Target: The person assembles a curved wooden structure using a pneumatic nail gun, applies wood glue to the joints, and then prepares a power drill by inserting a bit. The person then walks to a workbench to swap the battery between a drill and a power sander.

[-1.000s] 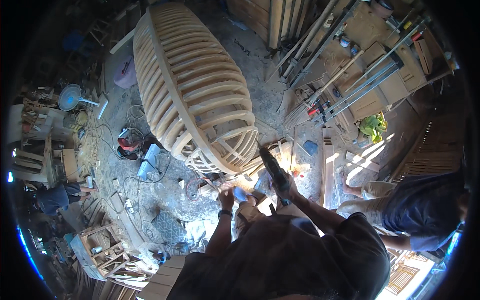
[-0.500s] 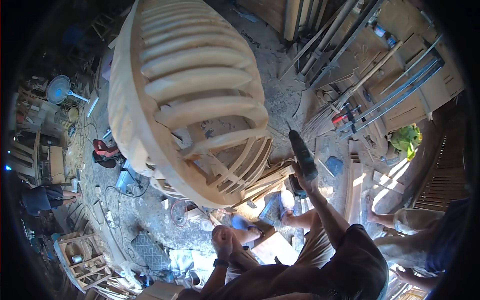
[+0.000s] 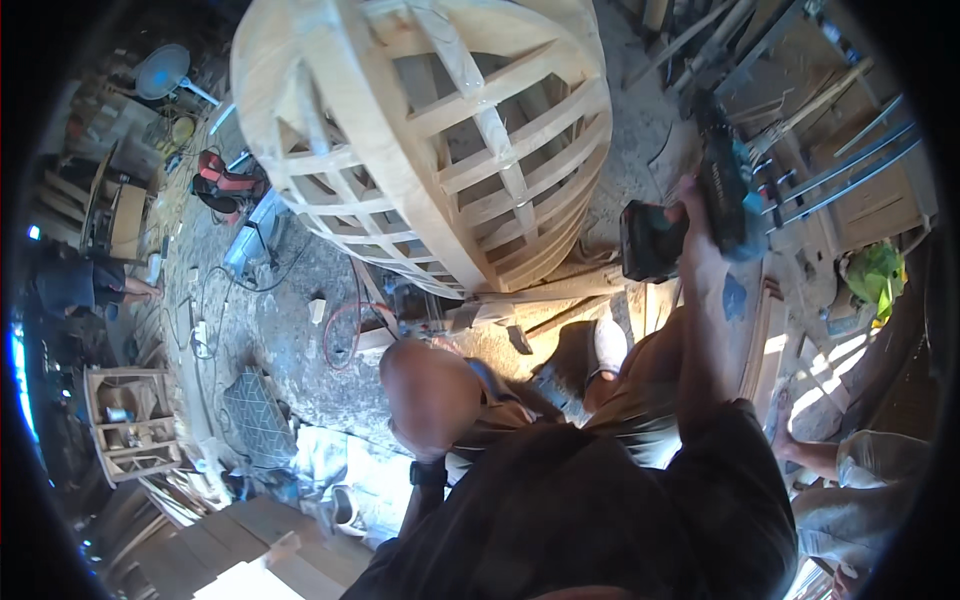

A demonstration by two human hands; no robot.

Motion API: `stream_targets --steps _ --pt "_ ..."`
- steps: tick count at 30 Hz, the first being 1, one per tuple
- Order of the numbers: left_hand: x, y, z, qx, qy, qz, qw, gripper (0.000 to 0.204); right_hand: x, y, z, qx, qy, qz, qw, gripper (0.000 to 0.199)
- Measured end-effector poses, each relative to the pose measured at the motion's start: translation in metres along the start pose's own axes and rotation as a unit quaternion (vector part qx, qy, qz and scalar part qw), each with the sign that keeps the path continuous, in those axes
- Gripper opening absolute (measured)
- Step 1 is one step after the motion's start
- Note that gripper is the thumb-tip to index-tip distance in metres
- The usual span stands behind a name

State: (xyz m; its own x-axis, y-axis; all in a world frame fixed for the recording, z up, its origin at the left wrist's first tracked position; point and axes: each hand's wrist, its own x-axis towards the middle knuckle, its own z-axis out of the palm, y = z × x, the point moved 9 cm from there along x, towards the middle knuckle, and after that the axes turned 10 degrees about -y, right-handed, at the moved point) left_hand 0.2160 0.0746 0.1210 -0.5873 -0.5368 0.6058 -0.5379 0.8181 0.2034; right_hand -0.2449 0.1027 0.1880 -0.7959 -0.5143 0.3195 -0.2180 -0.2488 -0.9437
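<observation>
Drill in Right Hand Beside a Curved Wooden Frame

The person's right hand (image 3: 695,225) was closed around the grip of a black-and-teal cordless drill (image 3: 735,190), its blocky dark battery pack (image 3: 650,242) toward the frame side. The drill was in the air over the right part of the dusty grey floor (image 3: 275,335), apart from the frame. The left hand (image 3: 430,400), above a dark wristband (image 3: 425,472), was well apart from the right and badly blurred; whether it gripped anything could not be told.

A large, curved frame of pale wood (image 3: 415,170), with a broad central beam and crossed slats, filled the far middle of the floor. Its near end lay beyond both hands, close to loose wooden strips (image 3: 555,288). The person's foot in a pale slipper (image 3: 610,345) was just short of those strips.

Toward the floor's left edge were a round pale-blue fan (image 3: 163,72), a red-and-black power tool (image 3: 228,175) and, nearer, an open wooden box frame with compartments (image 3: 125,372). A person in dark clothes (image 3: 75,285) was there too. Toward the right edge were long metal bars (image 3: 850,162), a green-and-yellow bundle (image 3: 873,278) and another person's legs in pale shorts (image 3: 880,465).
</observation>
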Motion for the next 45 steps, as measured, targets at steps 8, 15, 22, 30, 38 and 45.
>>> stream_targets --steps 8,15,22,30,38,45 --pt "-0.004 -0.036 -0.012 -0.444 0.077 -0.404 0.796 0.021 -0.076 -0.026 0.005 0.021 -0.073 -0.045 0.996 0.027" --pt "0.037 -0.042 0.091 -0.525 -0.02 -0.384 0.759 0.031 -0.222 0.068 -0.005 -0.048 -0.161 0.131 0.977 0.019" --pt "0.016 -0.076 0.145 -0.29 -0.009 -0.364 0.885 0.049 -0.314 0.109 0.013 -0.098 -0.241 0.074 0.963 0.033" --pt "-0.029 -0.072 0.162 -0.218 0.086 -0.471 0.851 0.045 -0.328 0.114 0.055 -0.148 -0.335 0.012 0.931 0.051" --pt "-0.022 -0.005 0.229 -0.736 -0.084 -0.483 0.467 0.039 -0.339 0.123 0.065 -0.079 -0.332 0.045 0.939 0.048" --pt "-0.02 -0.014 0.223 -0.711 -0.115 -0.462 0.518 0.034 -0.345 0.124 0.077 -0.12 -0.329 0.024 0.936 0.057"
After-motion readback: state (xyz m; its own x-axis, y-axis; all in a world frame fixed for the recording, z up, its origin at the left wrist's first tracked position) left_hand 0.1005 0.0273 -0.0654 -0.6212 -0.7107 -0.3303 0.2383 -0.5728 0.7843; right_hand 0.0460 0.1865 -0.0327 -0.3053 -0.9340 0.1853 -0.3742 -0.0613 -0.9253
